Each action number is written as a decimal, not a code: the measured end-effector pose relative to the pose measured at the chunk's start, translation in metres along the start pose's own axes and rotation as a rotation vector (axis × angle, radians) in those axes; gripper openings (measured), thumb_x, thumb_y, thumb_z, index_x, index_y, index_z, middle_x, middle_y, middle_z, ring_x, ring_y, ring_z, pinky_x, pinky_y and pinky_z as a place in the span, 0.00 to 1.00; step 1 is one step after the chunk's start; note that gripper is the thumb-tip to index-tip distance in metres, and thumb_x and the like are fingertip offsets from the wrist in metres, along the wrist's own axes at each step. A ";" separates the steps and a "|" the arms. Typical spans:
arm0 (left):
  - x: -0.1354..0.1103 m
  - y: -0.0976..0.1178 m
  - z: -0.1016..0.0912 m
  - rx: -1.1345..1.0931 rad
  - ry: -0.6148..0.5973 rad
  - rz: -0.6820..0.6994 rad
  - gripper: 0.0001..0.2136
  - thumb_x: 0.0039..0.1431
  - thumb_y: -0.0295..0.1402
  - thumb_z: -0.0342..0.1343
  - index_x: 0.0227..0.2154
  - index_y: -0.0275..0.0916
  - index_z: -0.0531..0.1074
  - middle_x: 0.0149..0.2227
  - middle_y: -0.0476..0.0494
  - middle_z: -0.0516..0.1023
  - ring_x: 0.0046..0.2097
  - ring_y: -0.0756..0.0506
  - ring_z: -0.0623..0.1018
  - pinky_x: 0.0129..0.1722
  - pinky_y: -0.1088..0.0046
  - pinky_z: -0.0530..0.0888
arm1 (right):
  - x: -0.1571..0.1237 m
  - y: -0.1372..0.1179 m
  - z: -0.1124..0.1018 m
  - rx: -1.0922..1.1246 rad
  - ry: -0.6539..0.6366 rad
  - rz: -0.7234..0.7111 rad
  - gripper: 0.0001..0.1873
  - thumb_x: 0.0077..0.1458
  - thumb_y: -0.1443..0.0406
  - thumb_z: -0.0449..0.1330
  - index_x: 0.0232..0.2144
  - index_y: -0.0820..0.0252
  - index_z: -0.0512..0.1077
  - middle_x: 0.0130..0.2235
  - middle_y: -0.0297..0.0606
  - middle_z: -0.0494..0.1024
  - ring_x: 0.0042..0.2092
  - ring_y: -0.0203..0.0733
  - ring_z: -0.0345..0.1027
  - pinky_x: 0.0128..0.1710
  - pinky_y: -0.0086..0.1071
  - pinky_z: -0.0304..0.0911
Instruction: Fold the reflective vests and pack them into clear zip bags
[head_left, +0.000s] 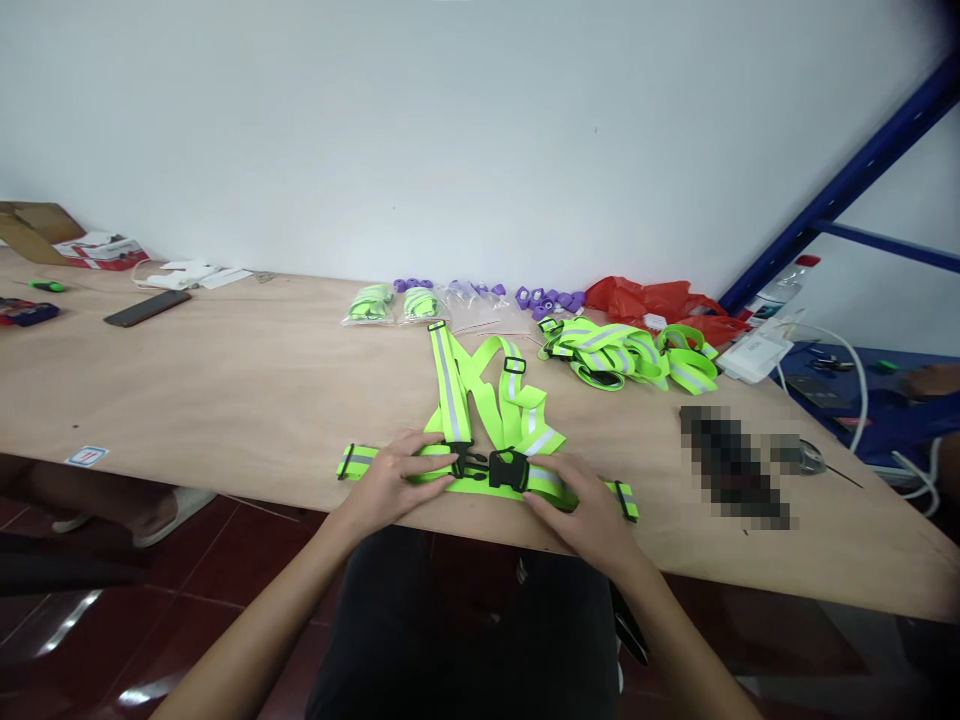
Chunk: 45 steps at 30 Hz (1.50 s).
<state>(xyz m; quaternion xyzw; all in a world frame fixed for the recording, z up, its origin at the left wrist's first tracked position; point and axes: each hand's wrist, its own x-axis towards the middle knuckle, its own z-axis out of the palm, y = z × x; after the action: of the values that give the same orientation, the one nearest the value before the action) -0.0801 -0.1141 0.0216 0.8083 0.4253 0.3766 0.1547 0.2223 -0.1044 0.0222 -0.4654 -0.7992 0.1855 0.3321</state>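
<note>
A neon-green reflective vest harness (448, 385) with grey stripes lies on the table at its front edge. My left hand (396, 478) pinches the pronged half of a black side-release buckle (460, 459) between thumb and fingers. Facing it, the socket half (507, 470) is gripped at its right end by my right hand (589, 508). The prongs point at the socket with a small gap, so the halves are apart. A black strap slider (514, 365) sits on one shoulder strap. Parts of the waist strap are hidden under both hands.
Behind lie bagged green straps (371, 303), purple rolls (551, 302) and a red plastic bag (645, 298). A heap of green straps (611, 350) is at right, near a white device (756, 350) and a bottle (784, 290). A phone (148, 308) lies left.
</note>
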 end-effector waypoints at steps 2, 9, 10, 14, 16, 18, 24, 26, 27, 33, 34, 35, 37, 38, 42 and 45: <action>0.000 0.000 0.000 -0.003 -0.001 0.003 0.11 0.65 0.37 0.61 0.48 0.44 0.81 0.54 0.37 0.78 0.53 0.37 0.78 0.50 0.58 0.78 | 0.000 0.000 0.000 0.002 -0.006 0.004 0.16 0.58 0.58 0.63 0.49 0.52 0.74 0.49 0.40 0.81 0.51 0.51 0.75 0.51 0.44 0.71; 0.000 0.002 -0.005 -0.030 -0.051 -0.004 0.12 0.64 0.37 0.62 0.48 0.45 0.81 0.55 0.37 0.78 0.54 0.38 0.79 0.53 0.58 0.78 | -0.002 0.002 0.001 -0.004 -0.004 0.020 0.16 0.58 0.58 0.63 0.49 0.51 0.74 0.49 0.41 0.80 0.51 0.52 0.74 0.50 0.45 0.71; 0.000 0.003 -0.005 -0.029 -0.043 -0.014 0.12 0.64 0.37 0.62 0.48 0.45 0.81 0.55 0.37 0.78 0.54 0.38 0.79 0.52 0.58 0.78 | -0.002 0.002 0.001 -0.005 -0.005 0.018 0.16 0.58 0.58 0.63 0.49 0.51 0.74 0.49 0.41 0.80 0.51 0.52 0.74 0.50 0.45 0.71; 0.001 0.002 -0.005 -0.012 -0.032 -0.018 0.12 0.64 0.35 0.61 0.49 0.45 0.80 0.55 0.38 0.78 0.53 0.38 0.79 0.52 0.57 0.78 | -0.002 0.002 0.001 -0.005 -0.001 0.007 0.16 0.58 0.58 0.63 0.49 0.51 0.74 0.49 0.41 0.80 0.51 0.53 0.74 0.50 0.45 0.71; 0.001 0.002 -0.004 -0.013 -0.062 0.014 0.12 0.63 0.35 0.62 0.49 0.46 0.80 0.55 0.37 0.78 0.54 0.37 0.78 0.53 0.57 0.77 | -0.002 0.002 0.001 -0.004 -0.002 0.005 0.16 0.58 0.58 0.63 0.48 0.50 0.74 0.49 0.41 0.81 0.51 0.53 0.75 0.50 0.46 0.71; 0.000 0.001 -0.004 -0.015 -0.092 0.035 0.13 0.63 0.35 0.63 0.50 0.46 0.80 0.54 0.37 0.78 0.54 0.37 0.78 0.53 0.57 0.77 | -0.002 0.001 0.002 -0.003 -0.012 -0.001 0.15 0.58 0.58 0.62 0.48 0.51 0.74 0.49 0.41 0.81 0.51 0.53 0.74 0.50 0.45 0.71; 0.001 0.004 -0.004 -0.020 -0.090 0.028 0.14 0.64 0.36 0.62 0.51 0.44 0.79 0.54 0.36 0.78 0.54 0.38 0.79 0.53 0.59 0.78 | -0.001 -0.002 0.000 0.014 -0.033 -0.010 0.14 0.59 0.58 0.62 0.47 0.52 0.75 0.49 0.41 0.80 0.51 0.52 0.74 0.51 0.44 0.71; 0.001 0.004 -0.004 -0.014 -0.084 0.013 0.14 0.64 0.37 0.62 0.51 0.44 0.79 0.54 0.36 0.78 0.53 0.38 0.79 0.53 0.59 0.78 | -0.001 -0.002 0.000 0.018 -0.041 -0.006 0.13 0.59 0.58 0.62 0.47 0.52 0.75 0.48 0.41 0.81 0.51 0.52 0.75 0.50 0.44 0.71; 0.001 0.004 -0.003 -0.006 -0.079 0.002 0.14 0.63 0.37 0.62 0.51 0.44 0.79 0.53 0.37 0.78 0.53 0.38 0.79 0.53 0.59 0.78 | -0.001 -0.002 0.000 0.019 -0.044 -0.003 0.13 0.59 0.58 0.62 0.47 0.51 0.75 0.48 0.41 0.81 0.51 0.52 0.75 0.50 0.44 0.71; 0.002 0.006 0.002 0.005 -0.064 -0.018 0.13 0.63 0.37 0.63 0.50 0.43 0.79 0.53 0.37 0.79 0.53 0.38 0.79 0.52 0.59 0.78 | 0.000 -0.004 0.000 0.022 -0.048 -0.010 0.13 0.59 0.59 0.62 0.46 0.51 0.75 0.48 0.41 0.81 0.50 0.52 0.75 0.50 0.44 0.71; 0.003 0.008 0.004 -0.006 -0.068 -0.015 0.14 0.63 0.37 0.63 0.50 0.43 0.79 0.52 0.38 0.79 0.53 0.38 0.79 0.53 0.60 0.78 | 0.000 -0.004 0.001 0.029 -0.055 -0.012 0.13 0.59 0.59 0.62 0.47 0.51 0.75 0.48 0.40 0.81 0.50 0.52 0.75 0.49 0.44 0.71; 0.005 0.010 0.005 -0.018 -0.074 -0.014 0.14 0.63 0.37 0.63 0.50 0.43 0.78 0.52 0.38 0.79 0.53 0.39 0.79 0.53 0.60 0.77 | 0.000 -0.005 0.001 0.036 -0.062 -0.015 0.13 0.59 0.59 0.62 0.47 0.51 0.74 0.47 0.40 0.81 0.50 0.52 0.75 0.49 0.43 0.71; 0.008 0.015 0.007 -0.036 -0.091 -0.016 0.15 0.63 0.38 0.63 0.51 0.43 0.77 0.50 0.39 0.80 0.53 0.39 0.78 0.54 0.60 0.76 | 0.001 -0.006 0.002 0.048 -0.075 -0.021 0.13 0.59 0.60 0.62 0.47 0.50 0.74 0.47 0.39 0.81 0.50 0.51 0.75 0.49 0.43 0.71; 0.010 0.017 0.008 -0.041 -0.099 -0.022 0.15 0.63 0.38 0.63 0.52 0.42 0.76 0.50 0.39 0.80 0.53 0.39 0.78 0.54 0.60 0.76 | 0.001 -0.006 0.002 0.051 -0.083 -0.025 0.12 0.60 0.61 0.62 0.47 0.50 0.74 0.47 0.39 0.80 0.50 0.50 0.75 0.49 0.43 0.71; 0.013 0.023 0.008 -0.046 -0.130 -0.079 0.16 0.63 0.39 0.62 0.52 0.43 0.74 0.49 0.41 0.80 0.50 0.39 0.79 0.51 0.62 0.76 | 0.000 -0.004 0.004 0.042 -0.091 -0.031 0.14 0.59 0.61 0.63 0.48 0.51 0.73 0.47 0.39 0.80 0.50 0.51 0.74 0.49 0.43 0.70; 0.012 0.025 0.004 -0.008 -0.153 -0.133 0.20 0.60 0.42 0.64 0.54 0.44 0.73 0.48 0.41 0.79 0.49 0.38 0.79 0.47 0.63 0.77 | 0.000 -0.003 0.004 0.008 -0.082 -0.029 0.16 0.59 0.61 0.64 0.50 0.50 0.72 0.48 0.39 0.80 0.51 0.52 0.73 0.50 0.45 0.69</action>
<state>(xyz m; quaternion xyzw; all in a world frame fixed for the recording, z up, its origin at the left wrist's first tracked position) -0.0589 -0.1184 0.0393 0.8041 0.4634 0.3045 0.2146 0.2173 -0.1065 0.0211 -0.4444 -0.8181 0.2029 0.3034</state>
